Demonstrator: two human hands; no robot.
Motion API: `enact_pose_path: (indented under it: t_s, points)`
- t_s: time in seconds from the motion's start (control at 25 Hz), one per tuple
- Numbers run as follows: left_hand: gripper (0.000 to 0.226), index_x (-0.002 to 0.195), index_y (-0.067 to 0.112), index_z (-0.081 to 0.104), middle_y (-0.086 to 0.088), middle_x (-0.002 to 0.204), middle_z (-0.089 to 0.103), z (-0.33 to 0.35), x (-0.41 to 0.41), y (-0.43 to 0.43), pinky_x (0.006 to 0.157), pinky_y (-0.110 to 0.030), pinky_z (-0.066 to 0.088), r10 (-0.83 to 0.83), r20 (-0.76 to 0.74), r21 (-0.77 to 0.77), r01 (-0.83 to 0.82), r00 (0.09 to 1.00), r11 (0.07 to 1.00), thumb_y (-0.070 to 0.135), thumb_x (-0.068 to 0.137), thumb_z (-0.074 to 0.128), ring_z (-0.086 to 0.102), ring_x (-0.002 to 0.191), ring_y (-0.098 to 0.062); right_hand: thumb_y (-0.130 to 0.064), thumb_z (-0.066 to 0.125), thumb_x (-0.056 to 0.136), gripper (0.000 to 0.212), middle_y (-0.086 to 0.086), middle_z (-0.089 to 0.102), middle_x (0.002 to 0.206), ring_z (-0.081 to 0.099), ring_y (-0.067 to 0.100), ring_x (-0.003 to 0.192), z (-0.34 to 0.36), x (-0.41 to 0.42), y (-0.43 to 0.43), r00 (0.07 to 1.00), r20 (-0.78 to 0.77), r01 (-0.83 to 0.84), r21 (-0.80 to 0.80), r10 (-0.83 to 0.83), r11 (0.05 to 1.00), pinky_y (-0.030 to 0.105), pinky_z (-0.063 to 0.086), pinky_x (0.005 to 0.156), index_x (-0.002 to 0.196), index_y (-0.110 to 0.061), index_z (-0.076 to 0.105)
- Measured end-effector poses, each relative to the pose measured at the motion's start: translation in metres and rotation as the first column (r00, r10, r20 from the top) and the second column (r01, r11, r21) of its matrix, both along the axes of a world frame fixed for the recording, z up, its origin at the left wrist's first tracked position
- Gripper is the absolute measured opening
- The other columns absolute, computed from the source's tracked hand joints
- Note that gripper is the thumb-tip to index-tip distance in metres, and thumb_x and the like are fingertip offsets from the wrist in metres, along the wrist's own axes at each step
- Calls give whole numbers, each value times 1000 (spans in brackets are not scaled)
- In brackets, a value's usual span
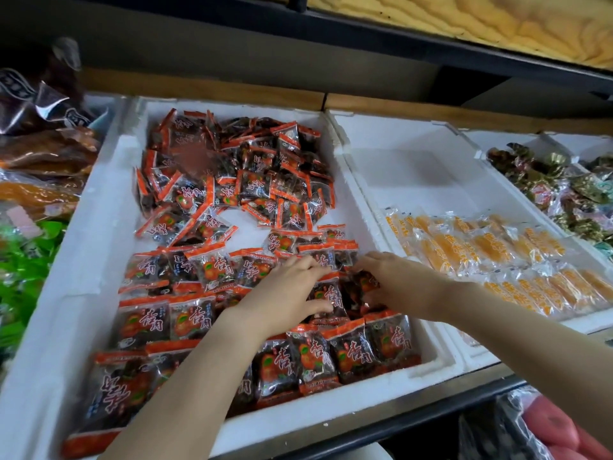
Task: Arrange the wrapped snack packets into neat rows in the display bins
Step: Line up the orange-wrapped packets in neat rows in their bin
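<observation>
Inside the white foam display bin (99, 227), the red-orange wrapped snack packet (365, 282) pinched in the right hand (391, 277) grip is probably best slid flat against the neighbouring packets (328, 297), which get pinned under the wide-spread left hand (292, 287) tbh.

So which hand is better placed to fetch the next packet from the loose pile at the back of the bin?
Probably the left hand: its fingers lie fairly straight on the rows, while the right hand pinches a packet. The loose pile also lies nearer the left.
</observation>
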State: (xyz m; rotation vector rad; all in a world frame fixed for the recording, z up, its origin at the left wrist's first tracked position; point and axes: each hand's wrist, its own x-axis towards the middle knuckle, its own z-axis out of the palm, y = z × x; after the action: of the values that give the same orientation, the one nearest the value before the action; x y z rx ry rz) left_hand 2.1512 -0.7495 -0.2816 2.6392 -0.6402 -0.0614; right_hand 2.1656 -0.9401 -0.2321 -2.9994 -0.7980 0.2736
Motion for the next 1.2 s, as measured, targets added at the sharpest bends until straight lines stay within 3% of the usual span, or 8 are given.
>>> enact_pose_path:
  t_s: [0.16, 0.28, 0.52, 0.72, 0.88, 0.96, 1.04, 1.2]
  points:
    - [53, 145, 25, 35, 7, 144, 38, 14, 21, 27, 113, -35, 26, 143, 141, -103, -130, 980, 986, 42, 96, 49, 31, 134, -13, -24, 52, 94, 44, -4, 49, 130, 51, 12, 108, 12, 22, 22, 996, 77, 20, 243, -40, 970, 25, 41, 91, 136, -22, 36]
    - [55, 146, 20, 33, 3, 148, 35, 15, 55, 54, 113, -37, 25, 269, 135, -113, -255, 953, 960, 38, 97, 49, 30, 137, -16, -22, 55, 93, 57, 4, 39, 144, 46, 20, 124, 3, 65, 45, 985, 73, 115, 380, -154, 918, 32, 37, 102, 143, -20, 26]
    - [60, 148, 10, 23, -14, 150, 30, 2, 117, 67, 112, -43, 26, 462, 71, 63, -466, 884, 882, 43, 101, 37, 26, 139, -29, -25, 62, 89, 78, 11, 29, 150, 41, 27, 131, -36, 138, 72, 935, -81, 341, 481, -346, 808, 35, 31, 109, 148, -12, 13]
    - [66, 141, 3, 30, -20, 145, 25, 3, 140, 52, 104, -39, 37, 529, -93, -123, -537, 843, 834, 34, 92, 61, 39, 128, -34, -37, 74, 77, 71, 10, 47, 125, 49, 26, 116, -50, 161, 74, 894, -26, 413, 439, -448, 798, 33, 39, 100, 133, -11, 39]
    - [66, 130, 0, 46, -16, 125, 52, 8, 144, 58, 79, -28, 54, 536, -297, -285, -610, 790, 740, 16, 75, 81, 64, 93, -26, -37, 77, 73, 65, 4, 55, 113, 55, 22, 98, -42, 155, 73, 898, 19, 376, 484, -439, 790, 31, 44, 85, 125, -15, 44]
    - [44, 114, 5, 59, -9, 113, 59, 12, 136, 62, 59, -20, 49, 550, -249, -268, -602, 797, 752, 15, 76, 80, 59, 69, -14, -33, 76, 76, 52, 1, 60, 97, 57, 19, 81, -34, 148, 74, 891, 54, 349, 553, -451, 756, 30, 45, 71, 113, -14, 43]
    - [37, 114, 7, 61, -5, 119, 57, 17, 125, 65, 63, -22, 40, 561, -169, -291, -585, 810, 757, 18, 82, 76, 49, 70, -10, -32, 71, 81, 44, -4, 55, 79, 53, 13, 65, -20, 137, 77, 900, 61, 310, 604, -431, 734, 24, 39, 55, 108, -15, 41]
    - [35, 111, 12, 49, 2, 98, 54, 36, 92, 76, 58, -19, 38, 568, -144, -467, -561, 811, 683, 21, 86, 71, 50, 72, -6, -31, 56, 92, 29, -2, 59, 81, 58, 17, 73, 6, 101, 81, 943, -32, 251, 723, -332, 643, 27, 45, 63, 111, -11, 48]
